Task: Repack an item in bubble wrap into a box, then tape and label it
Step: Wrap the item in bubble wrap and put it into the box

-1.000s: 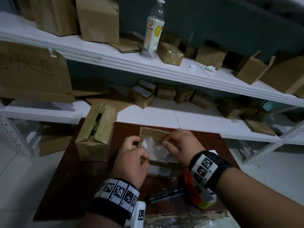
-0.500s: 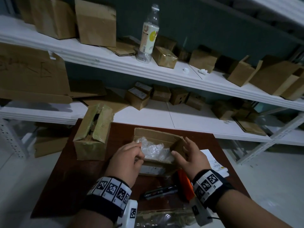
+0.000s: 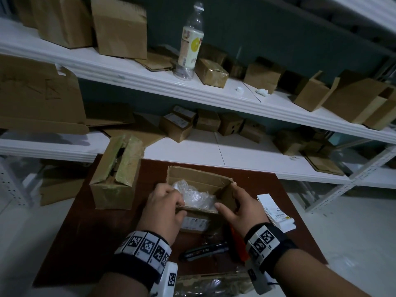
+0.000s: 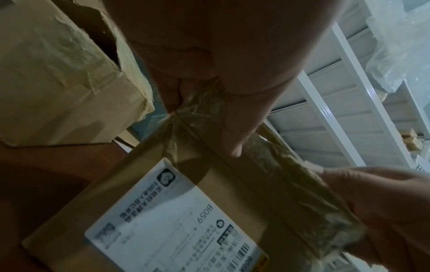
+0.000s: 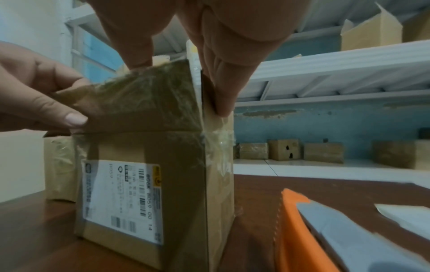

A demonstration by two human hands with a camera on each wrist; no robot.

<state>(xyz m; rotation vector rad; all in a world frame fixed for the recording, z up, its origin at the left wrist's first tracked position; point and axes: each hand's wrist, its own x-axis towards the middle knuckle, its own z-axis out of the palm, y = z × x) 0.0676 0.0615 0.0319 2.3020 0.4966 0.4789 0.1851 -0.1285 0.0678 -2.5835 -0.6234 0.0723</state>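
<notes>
A small open cardboard box stands on the brown table, an old white label stuck on its near side. Inside lies the item in clear bubble wrap. My left hand pinches the taped near flap at the box's left corner. At the right corner, my right hand grips with the thumb on the near flap and the fingers down the right side flap. All the flaps stand up.
A second open taped box stands left of it. White labels lie to the right, with an orange tape dispenser and a black pen-like tool near me. White shelves behind hold several boxes and a bottle.
My right hand came off the bubble wrap inside the box and moved to its right corner. My left hand stayed at the box's near left corner.
</notes>
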